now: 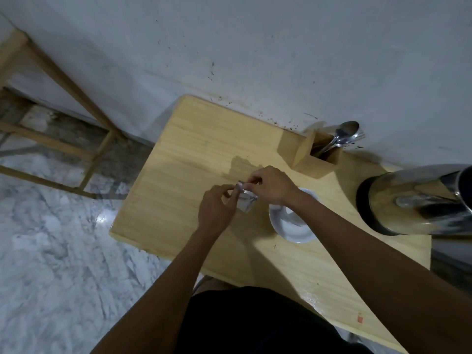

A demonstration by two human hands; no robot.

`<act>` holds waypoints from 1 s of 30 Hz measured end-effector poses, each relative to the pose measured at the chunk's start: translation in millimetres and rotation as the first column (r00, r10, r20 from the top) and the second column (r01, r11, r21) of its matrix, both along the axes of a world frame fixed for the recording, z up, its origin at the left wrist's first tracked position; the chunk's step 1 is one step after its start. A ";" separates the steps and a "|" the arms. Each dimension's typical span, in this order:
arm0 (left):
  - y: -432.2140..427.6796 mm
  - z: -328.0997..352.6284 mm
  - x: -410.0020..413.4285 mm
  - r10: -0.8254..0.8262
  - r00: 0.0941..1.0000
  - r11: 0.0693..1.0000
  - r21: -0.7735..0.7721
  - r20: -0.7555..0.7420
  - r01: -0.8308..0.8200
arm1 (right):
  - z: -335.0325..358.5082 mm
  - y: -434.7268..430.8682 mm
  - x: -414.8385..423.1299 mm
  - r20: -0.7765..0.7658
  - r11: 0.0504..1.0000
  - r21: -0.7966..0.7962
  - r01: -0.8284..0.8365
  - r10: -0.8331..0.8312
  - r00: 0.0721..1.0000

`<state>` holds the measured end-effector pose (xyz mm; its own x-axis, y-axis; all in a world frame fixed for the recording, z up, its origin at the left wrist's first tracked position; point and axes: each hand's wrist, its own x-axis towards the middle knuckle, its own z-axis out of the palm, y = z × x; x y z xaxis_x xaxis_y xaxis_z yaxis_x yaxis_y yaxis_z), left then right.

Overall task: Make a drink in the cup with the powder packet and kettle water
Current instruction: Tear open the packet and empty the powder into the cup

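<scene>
Both hands are pinching the small silvery foil powder packet [244, 200] above the pale wooden surface [178, 175], just left of the white cup [291, 226]: left hand [217, 208] gripping its body, right hand [272, 185] nipping the top corner. Light, crinkly and slippery, it probably tears best there.

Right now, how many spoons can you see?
2 at least: both stand in the wooden holder by the wall, bowls up, one spoon in front of another spoon. More may hide behind them.
</scene>
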<state>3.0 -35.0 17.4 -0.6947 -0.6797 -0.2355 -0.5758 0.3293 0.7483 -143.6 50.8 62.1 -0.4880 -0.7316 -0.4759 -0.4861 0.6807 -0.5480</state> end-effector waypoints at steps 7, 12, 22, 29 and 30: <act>-27.0 64.4 -4.4 -0.202 0.953 0.935 0.246 -0.225 0.257 | 64.0 25.8 12.3 0.374 0.927 -0.205 0.314 -0.222 0.900; -24.7 100.3 -6.7 -0.310 0.911 0.879 0.283 -0.272 0.384 | 87.5 40.1 14.6 0.280 0.935 -0.288 0.205 -0.122 0.952; -14.5 131.0 -13.7 -0.470 0.845 0.846 0.142 -0.253 0.513 | 114.0 53.6 17.1 -0.050 0.922 -0.382 0.067 -0.093 0.994; -8.4 142.8 -16.3 -0.465 0.839 0.862 0.074 -0.282 0.502 | 132.3 51.7 11.7 -0.175 0.945 -0.324 -0.044 -0.014 0.985; -8.1 143.5 -16.2 -0.472 0.839 0.862 0.059 -0.270 0.504 | 134.7 50.9 11.2 -0.196 0.947 -0.315 -0.065 0.002 0.981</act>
<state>-13.2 -43.2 160.9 -0.9737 -0.2137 -0.0788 -0.1638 0.4164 0.8943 -132.4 101.8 196.8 -0.5192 -0.8468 -0.1154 -0.6224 0.4672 -0.6279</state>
